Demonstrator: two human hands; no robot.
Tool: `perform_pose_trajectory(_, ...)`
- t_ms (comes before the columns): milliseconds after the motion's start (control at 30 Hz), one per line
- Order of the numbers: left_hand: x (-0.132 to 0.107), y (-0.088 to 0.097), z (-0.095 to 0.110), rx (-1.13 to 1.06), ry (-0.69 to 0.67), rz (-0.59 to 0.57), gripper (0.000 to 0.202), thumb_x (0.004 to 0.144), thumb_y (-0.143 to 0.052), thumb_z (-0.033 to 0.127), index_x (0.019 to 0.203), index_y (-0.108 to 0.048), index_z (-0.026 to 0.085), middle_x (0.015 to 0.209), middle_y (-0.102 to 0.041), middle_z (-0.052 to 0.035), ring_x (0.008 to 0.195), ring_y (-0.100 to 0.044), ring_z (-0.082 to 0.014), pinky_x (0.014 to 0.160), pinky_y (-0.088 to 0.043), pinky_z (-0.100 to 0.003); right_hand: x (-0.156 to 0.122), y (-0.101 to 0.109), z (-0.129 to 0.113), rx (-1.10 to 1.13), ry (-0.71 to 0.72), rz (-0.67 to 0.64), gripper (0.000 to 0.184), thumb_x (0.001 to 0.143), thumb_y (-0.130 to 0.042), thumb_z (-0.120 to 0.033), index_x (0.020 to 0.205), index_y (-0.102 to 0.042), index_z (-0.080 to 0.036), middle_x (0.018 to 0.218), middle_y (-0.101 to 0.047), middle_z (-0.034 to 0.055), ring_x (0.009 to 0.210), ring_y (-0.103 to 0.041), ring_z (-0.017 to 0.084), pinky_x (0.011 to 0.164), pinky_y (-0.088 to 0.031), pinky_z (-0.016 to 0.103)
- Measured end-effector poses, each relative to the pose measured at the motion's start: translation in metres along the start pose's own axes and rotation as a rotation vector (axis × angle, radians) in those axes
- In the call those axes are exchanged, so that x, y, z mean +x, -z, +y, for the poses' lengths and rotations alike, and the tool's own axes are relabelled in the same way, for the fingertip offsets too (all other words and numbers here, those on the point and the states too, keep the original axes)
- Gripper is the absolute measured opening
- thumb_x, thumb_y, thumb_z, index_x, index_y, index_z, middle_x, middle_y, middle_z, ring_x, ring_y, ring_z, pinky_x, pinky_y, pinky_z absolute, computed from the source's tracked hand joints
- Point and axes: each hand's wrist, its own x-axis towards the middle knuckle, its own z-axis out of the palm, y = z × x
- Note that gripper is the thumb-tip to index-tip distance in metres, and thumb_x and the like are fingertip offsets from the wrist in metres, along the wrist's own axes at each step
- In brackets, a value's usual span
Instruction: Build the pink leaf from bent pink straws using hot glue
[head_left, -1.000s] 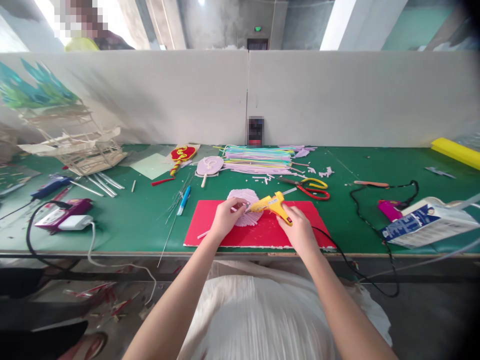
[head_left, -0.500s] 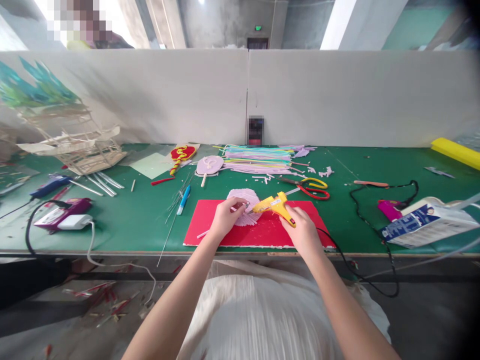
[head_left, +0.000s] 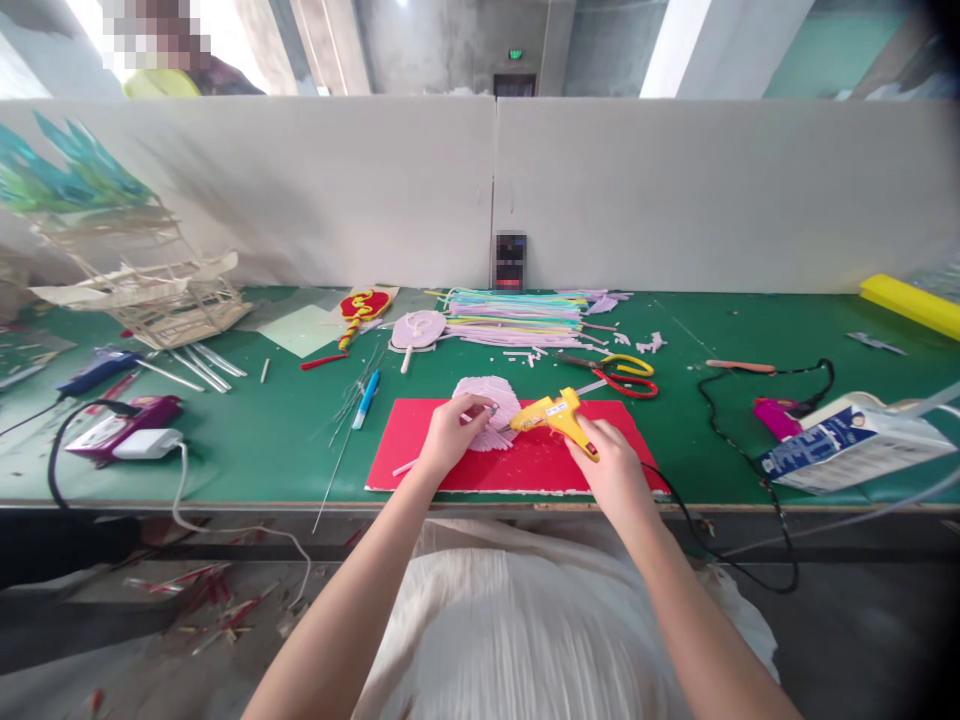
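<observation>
My right hand (head_left: 611,455) is wrapped round the handle of a yellow hot glue gun (head_left: 551,412), with a clear glue stick jutting from its back. The gun's nozzle points left, at the right edge of a round lilac ribbed piece (head_left: 484,385). Over that piece my left hand (head_left: 454,435) is closed in a pinch; something small shows at the fingertips, too small to name. Beneath both lies a red board (head_left: 555,478), with a short pale stick (head_left: 403,468) at its left.
Coloured fuzzy stems (head_left: 517,318) lie behind, beside a finished-looking lilac round shape (head_left: 418,328) and red-handled scissors (head_left: 630,385). A blue pen (head_left: 366,400) and thin wires lie left. A black cord runs right, near a carton (head_left: 855,445). A white partition (head_left: 675,190) stands behind.
The glue gun and my right hand have shifted slightly right and down, taking the nozzle a little away from my left fingertips. My left hand has stayed nearly still.
</observation>
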Motion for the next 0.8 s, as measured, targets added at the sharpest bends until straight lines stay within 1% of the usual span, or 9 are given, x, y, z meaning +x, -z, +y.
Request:
perform_pose_trajectory(200,0.0,0.0,0.0,0.008,-0.01,0.002,0.014,0.079,-0.057,0.024,0.088,-0.067,0.021,0.078,-0.068,0.0013,0.069,-0.06,-0.0115,0.064,-0.047,-0.021,-0.002,0.005,-0.002,0.02,-0.007,0.007,0.035,0.089,-0.044,-0.032,0.118,-0.059,-0.017,0.093,-0.062,0.0113,0.086,-0.06,0.025,0.075,-0.05,0.037)
perform_pose_trajectory(400,0.0,0.001,0.003,0.013,-0.01,0.003,0.013,0.078,-0.058,0.023,0.087,-0.067,0.021,0.078,-0.068,0.0009,0.07,-0.061,-0.012,0.067,-0.048,-0.022,-0.004,0.011,-0.002,0.01,-0.01,-0.007,0.036,0.09,-0.043,-0.032,0.118,-0.058,-0.016,0.093,-0.062,0.0117,0.085,-0.06,0.025,0.076,-0.05,0.038)
perform_pose_trajectory(533,0.0,0.002,0.004,0.014,-0.005,0.007,0.014,0.077,-0.058,0.024,0.087,-0.067,0.021,0.078,-0.068,0.0002,0.069,-0.061,-0.0126,0.066,-0.049,-0.022,-0.006,0.012,-0.001,-0.001,0.0,-0.015,0.035,0.09,-0.043,-0.032,0.118,-0.058,-0.016,0.091,-0.062,0.0115,0.085,-0.06,0.025,0.075,-0.05,0.038)
perform_pose_trajectory(667,0.0,0.002,0.003,0.002,-0.007,0.007,0.014,0.077,-0.058,0.025,0.087,-0.067,0.021,0.078,-0.068,0.0003,0.069,-0.061,-0.0123,0.065,-0.049,-0.022,-0.007,0.013,-0.001,-0.013,0.007,-0.01,0.036,0.09,-0.043,-0.032,0.119,-0.057,-0.016,0.091,-0.062,0.0115,0.087,-0.06,0.026,0.076,-0.05,0.037)
perform_pose_trajectory(800,-0.001,0.001,0.001,-0.009,-0.006,0.003,0.014,0.078,-0.058,0.025,0.088,-0.067,0.02,0.078,-0.068,0.0002,0.069,-0.061,-0.0124,0.066,-0.048,-0.022,-0.009,0.016,0.0,-0.022,0.015,-0.008,0.036,0.091,-0.043,-0.032,0.121,-0.056,-0.018,0.09,-0.061,0.0104,0.085,-0.06,0.025,0.075,-0.05,0.036)
